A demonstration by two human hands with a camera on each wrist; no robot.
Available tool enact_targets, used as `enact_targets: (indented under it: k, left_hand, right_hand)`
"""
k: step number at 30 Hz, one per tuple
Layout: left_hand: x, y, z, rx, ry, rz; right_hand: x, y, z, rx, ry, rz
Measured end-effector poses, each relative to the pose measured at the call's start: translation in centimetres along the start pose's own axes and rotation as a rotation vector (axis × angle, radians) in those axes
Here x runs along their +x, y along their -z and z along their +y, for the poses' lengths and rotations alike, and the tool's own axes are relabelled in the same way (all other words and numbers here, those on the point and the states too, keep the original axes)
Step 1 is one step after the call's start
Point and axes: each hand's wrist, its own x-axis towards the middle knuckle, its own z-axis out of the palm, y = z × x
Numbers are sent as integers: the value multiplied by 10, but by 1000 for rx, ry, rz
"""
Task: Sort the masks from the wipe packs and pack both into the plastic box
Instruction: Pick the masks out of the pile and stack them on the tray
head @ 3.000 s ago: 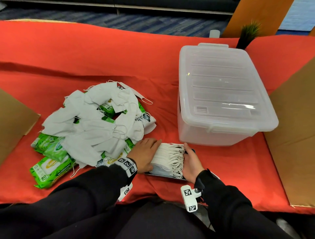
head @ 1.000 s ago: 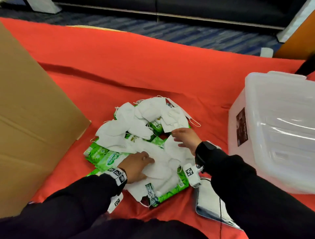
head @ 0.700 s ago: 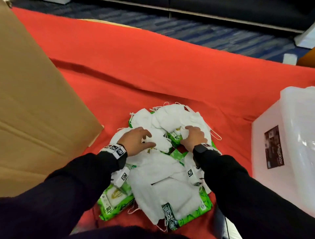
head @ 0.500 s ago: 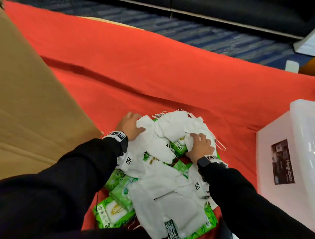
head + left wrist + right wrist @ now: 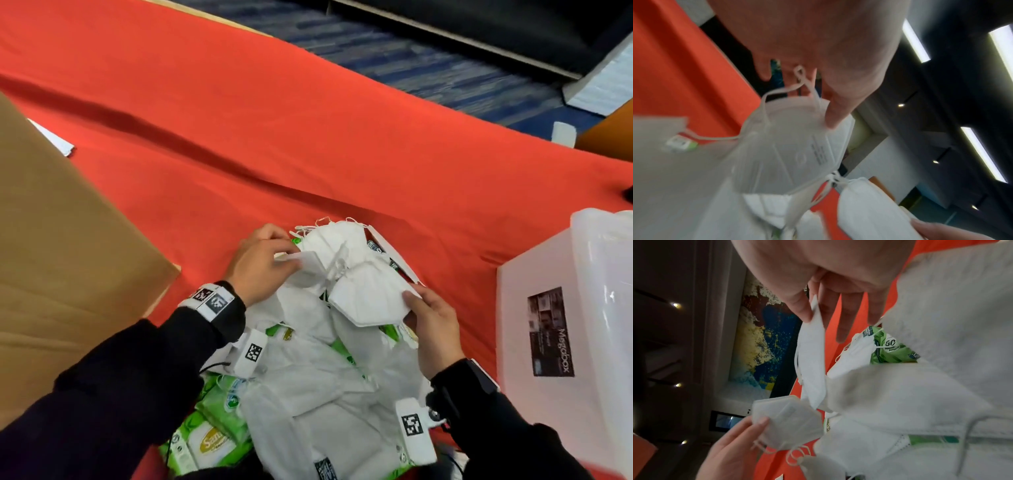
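Observation:
A heap of white masks (image 5: 325,387) and green wipe packs (image 5: 209,442) lies on the red cloth (image 5: 308,137). My left hand (image 5: 287,255) pinches one folded white mask (image 5: 308,263) at the heap's far left, thumb on top (image 5: 836,112). My right hand (image 5: 412,303) pinches the edge of another white mask (image 5: 370,298) lifted just above the heap. In the left wrist view the ear loops (image 5: 831,179) of the two masks look tangled together. The plastic box (image 5: 548,274) stands to the right with its lid on.
A large cardboard sheet (image 5: 68,257) rises at the left, close to my left forearm. The red cloth runs far back to a blue carpeted floor (image 5: 428,68). A small white object (image 5: 563,133) stands at the cloth's far right edge.
Both hands were down on the heap; now each has a mask pinched and raised off it. My view has moved closer to the heap, and the box has slid toward the right edge.

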Motion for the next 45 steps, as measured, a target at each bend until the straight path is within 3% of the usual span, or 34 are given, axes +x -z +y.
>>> enact_targets:
  k: [3,5,8,13,16,18,19,22,24,27,31,34,38,40,42,45]
  left_hand:
    - [-34,25,36,-50,-159,228]
    - [-56,42,63,-200,-110,323]
    - [-77,46,84,-400,17,349]
    - [-100,11,74,-565,290,232]
    - [-112,-7,89,-652,372,115]
    - [-118,-13,104,-828,413,34]
    - [-120,-15,109,-917,448,10]
    - [-126,-11,116,-1046,530,-34]
    - [-131,-10,112,-1053,521,-110]
    - [-134,-5,105,-1047,470,-169]
    - [-126,10,79,-857,425,106]
    - [-122,25,63,-637,369,265]
    - [-122,37,74,-860,359,387]
    - [-125,35,86,-1112,426,338]
    - [-130,24,95,-1265,518,197]
    - [-141,3,103,-1172,528,-134]
  right_hand:
    - [-12,4,-4,58,12,-11]
    - [-22,3,-7,102,-23,-83]
    - [-33,-1,-9,143,-85,-163]
    - [-53,-9,-26,155,87,-68]
    - [-74,-19,-36,12,183,-290]
    - [-90,-26,-32,-122,177,-508]
    - [-93,-28,-27,-166,191,-537]
    - [-91,-21,-18,-423,381,-326]
    - [-87,-11,-17,-637,442,-306]
    - [-83,-2,-14,-343,113,-505]
    - [-81,6,-3,-226,55,-261]
    - [-79,12,3,-126,-77,-202]
    - [-86,9,8,36,-183,-217]
    - [-89,4,11,99,-219,-229]
    - [-91,-3,16,167,-264,-226]
    - [-95,-14,19,252,-305,-217]
